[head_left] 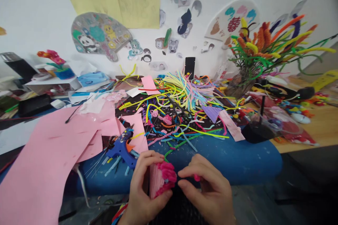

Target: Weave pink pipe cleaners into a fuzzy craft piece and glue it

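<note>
My left hand (146,186) is wrapped round a pink pipe-cleaner craft piece (158,181). One side of the piece is pale pink and ribbed; the side facing right is a fluffy hot-pink edge. Just to the right is my right hand (207,186), its thumb and forefinger bent towards that edge with a small gap. A small hot-pink pipe-cleaner bit (196,177) shows within its curled fingers, mostly hidden. A blue glue gun (122,148) lies on the table behind my left hand.
Loose pipe cleaners (185,93) and scraps cover the dark work mat. Pink sheets (52,147) spread over the left side and hang past the edge. A black stand (258,132) and a vase (239,83) of pipe-cleaner flowers stand at right. A phone (189,67) leans against the wall.
</note>
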### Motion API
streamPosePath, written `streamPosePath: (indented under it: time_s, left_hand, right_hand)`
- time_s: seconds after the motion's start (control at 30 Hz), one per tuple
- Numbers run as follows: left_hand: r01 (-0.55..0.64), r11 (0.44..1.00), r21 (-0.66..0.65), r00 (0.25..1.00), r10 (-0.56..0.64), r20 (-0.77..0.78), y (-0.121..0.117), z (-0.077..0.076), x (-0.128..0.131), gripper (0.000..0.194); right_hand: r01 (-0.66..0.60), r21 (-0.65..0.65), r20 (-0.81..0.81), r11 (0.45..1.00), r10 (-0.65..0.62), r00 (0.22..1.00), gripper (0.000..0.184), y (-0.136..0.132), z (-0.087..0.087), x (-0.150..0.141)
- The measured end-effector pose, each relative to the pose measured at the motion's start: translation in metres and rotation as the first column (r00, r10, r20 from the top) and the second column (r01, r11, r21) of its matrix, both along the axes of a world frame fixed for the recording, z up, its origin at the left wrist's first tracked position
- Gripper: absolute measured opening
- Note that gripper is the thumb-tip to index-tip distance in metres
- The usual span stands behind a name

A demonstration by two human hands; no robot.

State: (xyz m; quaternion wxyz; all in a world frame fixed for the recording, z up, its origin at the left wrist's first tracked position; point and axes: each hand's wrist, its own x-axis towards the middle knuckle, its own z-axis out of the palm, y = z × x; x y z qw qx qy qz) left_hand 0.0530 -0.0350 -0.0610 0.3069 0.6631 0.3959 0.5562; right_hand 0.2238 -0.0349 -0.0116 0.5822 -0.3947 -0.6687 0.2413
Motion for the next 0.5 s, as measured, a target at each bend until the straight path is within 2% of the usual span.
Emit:
streamPosePath:
  time_s: [0.2, 0.4, 0.5]
  left_hand:
    - [0.014, 0.998, 0.053, 1.000, -0.015, 0.011, -0.001, 0.001, 0.002, 0.039]
    - [0.027, 0.998, 0.062, 0.999, -0.029, 0.029, -0.002, 0.001, 0.003, 0.044]
    - [0.027, 0.997, 0.073, 0.999, -0.028, 0.016, -0.002, 0.001, 0.003, 0.043]
  right_hand:
    - [-0.008, -0.051, 0.036, 0.999, 0.010, 0.999, 0.009, 0.000, 0.004, -0.003]
    - [-0.049, -0.196, 0.027, 0.979, 0.056, 0.998, 0.009, -0.001, 0.012, -0.001]
    - [-0.083, -0.215, 0.034, 0.973, 0.092, 0.995, 0.010, -0.001, 0.015, 0.002]
